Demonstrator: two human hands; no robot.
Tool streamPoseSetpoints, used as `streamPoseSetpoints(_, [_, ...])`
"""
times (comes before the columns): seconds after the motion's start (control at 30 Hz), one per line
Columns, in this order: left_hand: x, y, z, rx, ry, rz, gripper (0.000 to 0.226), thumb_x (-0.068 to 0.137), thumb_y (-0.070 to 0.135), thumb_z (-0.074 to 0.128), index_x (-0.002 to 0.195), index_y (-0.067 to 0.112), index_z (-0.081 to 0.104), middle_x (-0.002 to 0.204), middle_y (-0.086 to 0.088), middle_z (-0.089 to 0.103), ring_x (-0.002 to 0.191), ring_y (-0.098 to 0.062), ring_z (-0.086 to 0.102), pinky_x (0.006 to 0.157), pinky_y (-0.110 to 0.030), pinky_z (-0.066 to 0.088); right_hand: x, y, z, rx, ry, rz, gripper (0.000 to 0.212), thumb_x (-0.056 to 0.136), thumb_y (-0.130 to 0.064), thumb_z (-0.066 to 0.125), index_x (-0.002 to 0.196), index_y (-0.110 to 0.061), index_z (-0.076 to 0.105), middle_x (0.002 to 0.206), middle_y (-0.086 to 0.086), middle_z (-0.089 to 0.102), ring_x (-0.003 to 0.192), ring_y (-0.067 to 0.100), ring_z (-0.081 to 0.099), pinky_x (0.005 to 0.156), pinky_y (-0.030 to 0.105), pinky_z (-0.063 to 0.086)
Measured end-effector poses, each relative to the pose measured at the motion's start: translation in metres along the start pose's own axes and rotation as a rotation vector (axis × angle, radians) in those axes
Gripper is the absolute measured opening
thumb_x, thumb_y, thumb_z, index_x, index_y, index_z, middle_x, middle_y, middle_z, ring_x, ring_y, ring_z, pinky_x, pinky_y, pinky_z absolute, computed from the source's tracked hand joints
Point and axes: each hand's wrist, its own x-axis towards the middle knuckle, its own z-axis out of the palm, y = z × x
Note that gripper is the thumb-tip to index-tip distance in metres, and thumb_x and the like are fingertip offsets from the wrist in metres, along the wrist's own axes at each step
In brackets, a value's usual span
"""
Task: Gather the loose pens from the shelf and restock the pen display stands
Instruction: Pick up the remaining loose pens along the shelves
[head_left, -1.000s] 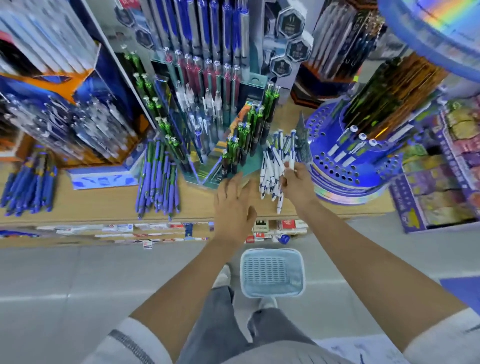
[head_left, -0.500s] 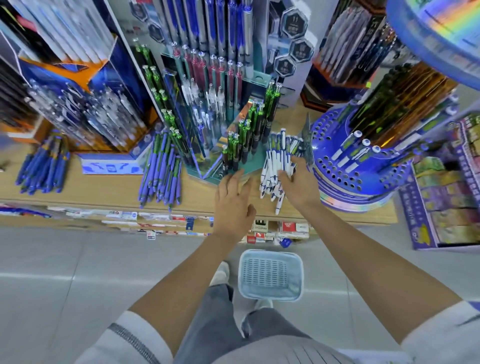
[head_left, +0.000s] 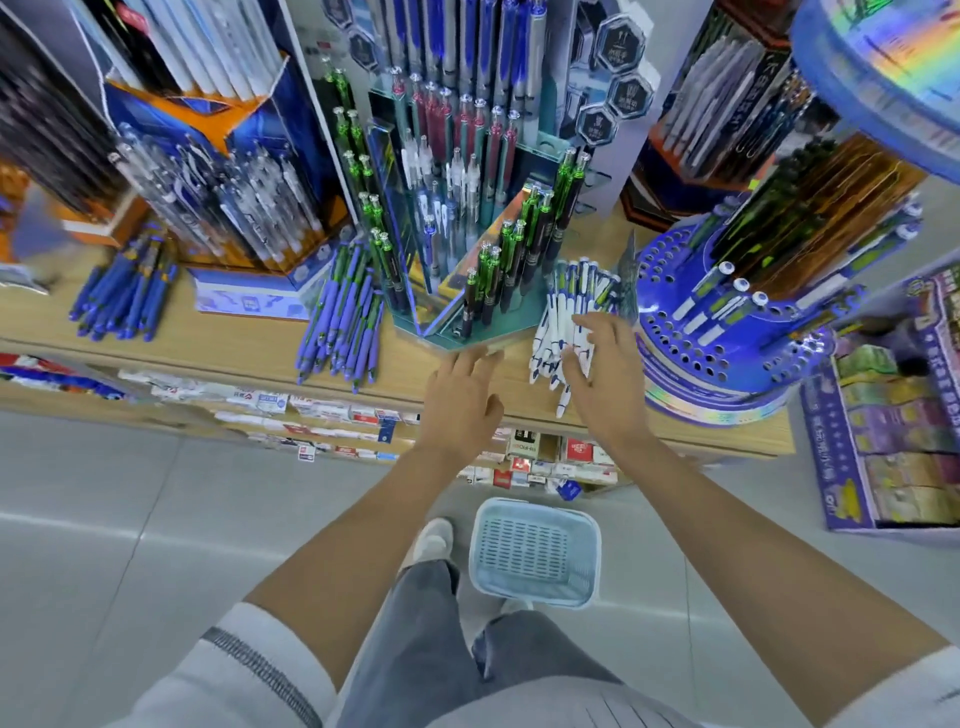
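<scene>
A loose pile of white pens with blue tips (head_left: 556, 317) lies on the wooden shelf (head_left: 234, 348) between the teal display stand (head_left: 483, 332) and the round blue stand with holes (head_left: 675, 358). My right hand (head_left: 610, 379) lies on this pile, with thumb and bent fingers holding some of the white pens. Left of it, my left hand (head_left: 462, 402) hovers over the shelf's front edge with its fingers spread and nothing in it. Purple-blue pens (head_left: 340, 322) lie loose left of the teal stand. Blue pens (head_left: 122, 291) lie further left.
A pale blue plastic basket (head_left: 535, 553) stands on the floor by my feet. An orange and blue pen stand (head_left: 234, 208) is at the left, boxed goods (head_left: 893, 441) at the right. Small packets fill the shelf below.
My right hand has lowered the bunch of white pens onto the pile and now lies over it. My left hand stayed near the shelf edge. The view moved closer and tilted.
</scene>
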Motion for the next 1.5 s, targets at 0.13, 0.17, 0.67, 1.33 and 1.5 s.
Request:
streamPoseSetpoints(0.13, [-0.037,-0.018,-0.009,-0.042,0.033,-0.075,0.048,0.086,0.01,0.055,0.134,0.013,0.052,0.132,-0.009,0.054,0.118,-0.03,0.049,0.096,-0.043,0.042,-0.026,-0.021,0.017,-0.028,-0.174,-0.246,0.03,0.09,-0.008,0.057,0.12,-0.01,0.059,0.122,0.007,0.056,0.108,0.019,0.054,0.095,0.029,0.039])
streamPoseSetpoints(0.17, [-0.05,-0.026,-0.011,-0.056,0.048,-0.114,0.047,0.085,0.009,0.056,0.132,0.012,0.054,0.129,-0.01,0.056,0.115,-0.032,0.05,0.094,-0.044,0.043,-0.031,-0.026,0.028,-0.07,-0.252,-0.283,0.033,0.089,-0.01,0.058,0.123,-0.011,0.059,0.127,0.008,0.055,0.112,0.021,0.054,0.098,0.035,0.041])
streamPoseSetpoints(0.67, [-0.236,-0.267,-0.128,-0.05,0.119,-0.517,0.047,0.092,0.021,0.048,0.139,0.021,0.046,0.138,-0.002,0.05,0.124,-0.027,0.045,0.095,-0.034,0.038,-0.071,-0.265,0.214,-0.193,-0.695,-0.403,0.033,0.093,-0.015,0.057,0.126,-0.009,0.057,0.125,0.015,0.054,0.115,0.033,0.053,0.09,0.037,0.04])
streamPoseSetpoints(1.33, [-0.312,-0.687,-0.386,0.027,0.265,-0.759,0.051,0.097,0.034,0.047,0.146,0.022,0.037,0.149,-0.002,0.04,0.138,-0.023,0.032,0.108,-0.033,0.025,0.005,-0.691,0.571,-0.137,-0.722,-0.736,0.039,0.094,-0.018,0.057,0.13,-0.005,0.054,0.135,0.018,0.051,0.125,0.036,0.047,0.103,0.041,0.037])
streamPoseSetpoints(1.5, [-0.258,-0.786,-0.442,0.013,0.139,-0.757,0.058,0.099,0.042,0.041,0.152,0.025,0.021,0.16,-0.004,0.018,0.148,-0.024,0.011,0.117,-0.037,0.012,0.054,-0.757,0.653,-0.249,-0.811,-0.726,0.051,0.098,-0.029,0.052,0.144,-0.01,0.04,0.155,0.017,0.028,0.142,0.032,0.029,0.113,0.039,0.027])
